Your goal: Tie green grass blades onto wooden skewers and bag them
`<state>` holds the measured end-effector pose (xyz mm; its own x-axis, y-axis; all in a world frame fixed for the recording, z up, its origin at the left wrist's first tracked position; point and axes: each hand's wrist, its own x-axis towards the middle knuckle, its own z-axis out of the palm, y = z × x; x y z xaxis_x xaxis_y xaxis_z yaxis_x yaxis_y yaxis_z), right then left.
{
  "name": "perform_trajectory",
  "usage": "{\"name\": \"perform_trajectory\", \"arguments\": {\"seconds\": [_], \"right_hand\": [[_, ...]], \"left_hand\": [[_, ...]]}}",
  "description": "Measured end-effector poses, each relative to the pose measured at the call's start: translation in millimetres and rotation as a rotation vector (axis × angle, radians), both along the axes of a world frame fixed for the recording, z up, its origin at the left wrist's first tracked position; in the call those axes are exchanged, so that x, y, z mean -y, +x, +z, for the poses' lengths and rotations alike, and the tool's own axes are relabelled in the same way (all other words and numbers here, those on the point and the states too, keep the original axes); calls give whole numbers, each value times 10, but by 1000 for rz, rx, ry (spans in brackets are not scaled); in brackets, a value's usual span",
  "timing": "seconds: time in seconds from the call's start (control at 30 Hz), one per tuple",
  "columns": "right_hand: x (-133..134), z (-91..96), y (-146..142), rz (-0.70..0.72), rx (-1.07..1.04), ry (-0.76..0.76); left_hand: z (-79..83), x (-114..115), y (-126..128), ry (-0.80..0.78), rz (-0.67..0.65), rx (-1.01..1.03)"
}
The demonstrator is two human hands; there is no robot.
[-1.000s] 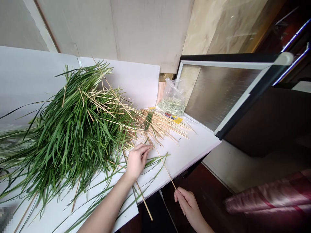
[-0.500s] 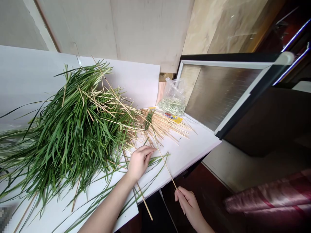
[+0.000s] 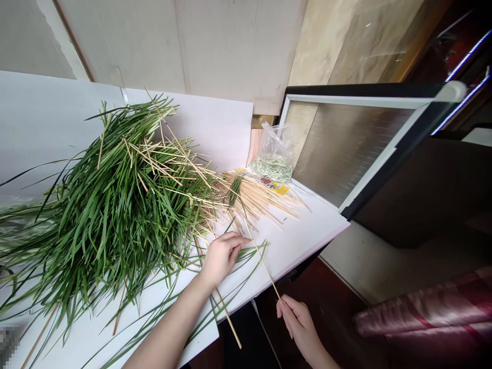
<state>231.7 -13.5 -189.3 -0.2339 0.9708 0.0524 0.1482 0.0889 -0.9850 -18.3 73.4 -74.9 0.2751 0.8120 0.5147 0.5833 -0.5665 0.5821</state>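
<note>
Right hand (image 3: 296, 322) pinches a thin bamboo skewer (image 3: 262, 262) just off the tabletop (image 3: 303, 230) edge; left hand (image 3: 222, 259), half-curled, its hold unclear, lies on the tabletop against long green leaf blades (image 3: 107, 205).

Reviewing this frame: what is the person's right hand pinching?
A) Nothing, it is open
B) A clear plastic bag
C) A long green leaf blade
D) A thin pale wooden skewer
D. The right hand pinches the lower end of the thin pale wooden skewer, which slants up toward the long green leaves.
</note>
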Motion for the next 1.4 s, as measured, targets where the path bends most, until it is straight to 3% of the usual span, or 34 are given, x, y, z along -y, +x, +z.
{"name": "perform_trajectory", "arguments": {"seconds": [0.5, 1.4], "right_hand": [[-2, 81, -11, 10, 10, -1], [19, 35, -18, -11, -5, 33]], "left_hand": [[18, -11, 0, -18, -81, -30], [34, -4, 10, -52, -155, 15]]}}
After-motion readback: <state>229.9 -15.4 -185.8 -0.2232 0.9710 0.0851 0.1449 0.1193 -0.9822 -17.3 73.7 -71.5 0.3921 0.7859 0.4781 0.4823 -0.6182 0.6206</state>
